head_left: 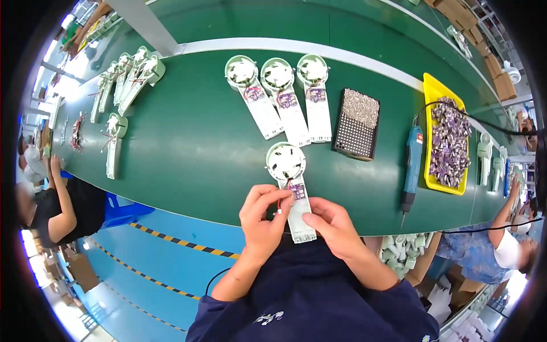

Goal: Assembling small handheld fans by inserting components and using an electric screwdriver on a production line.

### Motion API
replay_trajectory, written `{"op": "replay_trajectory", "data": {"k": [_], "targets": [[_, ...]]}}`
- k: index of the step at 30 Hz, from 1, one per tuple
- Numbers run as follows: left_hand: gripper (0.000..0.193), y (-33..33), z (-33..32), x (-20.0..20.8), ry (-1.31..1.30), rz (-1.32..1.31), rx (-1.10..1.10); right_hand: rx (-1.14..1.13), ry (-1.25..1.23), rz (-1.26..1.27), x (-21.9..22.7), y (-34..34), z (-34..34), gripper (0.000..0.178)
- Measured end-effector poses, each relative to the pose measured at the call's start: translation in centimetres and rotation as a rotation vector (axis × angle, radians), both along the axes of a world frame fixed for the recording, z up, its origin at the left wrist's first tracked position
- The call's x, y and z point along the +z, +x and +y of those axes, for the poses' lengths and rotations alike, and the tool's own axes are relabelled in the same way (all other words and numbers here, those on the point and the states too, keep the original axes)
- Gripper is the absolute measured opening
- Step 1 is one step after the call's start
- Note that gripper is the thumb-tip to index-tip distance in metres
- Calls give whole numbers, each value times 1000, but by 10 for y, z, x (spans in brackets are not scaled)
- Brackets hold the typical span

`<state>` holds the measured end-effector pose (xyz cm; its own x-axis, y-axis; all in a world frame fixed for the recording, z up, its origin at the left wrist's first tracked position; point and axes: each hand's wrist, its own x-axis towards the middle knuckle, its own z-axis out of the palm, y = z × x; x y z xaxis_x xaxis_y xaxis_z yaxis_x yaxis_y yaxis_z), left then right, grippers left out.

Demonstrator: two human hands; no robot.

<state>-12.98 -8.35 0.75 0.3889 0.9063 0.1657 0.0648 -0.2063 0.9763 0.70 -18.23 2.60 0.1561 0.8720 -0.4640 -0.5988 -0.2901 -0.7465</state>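
Note:
A handheld fan half-shell point(302, 219), pale green and white, lies at the table's front edge with its round fan head point(285, 162) pointing away from me. A small purple circuit board point(298, 191) sits in its handle, close to the head. My left hand point(262, 216) is closed at the board's left side, pinching a thin red wire; a small white plug point(279, 211) hangs by its fingers. What the fingertips press on is partly hidden. My right hand point(335, 227) grips the handle's right side, thumb on top and fingers curled beside it.
Three similar fan shells point(293, 117) lie beyond, with others point(134, 77) at the far left. Right of them are a black tray of screws point(354, 139), a blue electric screwdriver point(412, 162) and a yellow bin point(428, 108) of circuit boards. Co-workers sit at both sides.

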Motion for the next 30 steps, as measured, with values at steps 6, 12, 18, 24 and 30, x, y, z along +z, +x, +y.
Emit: {"op": "replay_trajectory", "data": {"k": [6,12,18,24,30], "targets": [[22,-1,-5,-1,-23,22,37,33,-15,26,-5,2,8,31],[22,2,-12,0,16,48,29,-61,-14,-89,-5,-6,3,24],[22,1,-16,9,-19,70,38,-33,-21,-141,0,-7,0,19],[18,7,-16,11,-51,24,-77,-75,-66,-169,0,-5,-10,20],[37,17,-17,8,-399,-193,-66,-155,-58,-159,10,-11,-7,30]]}}
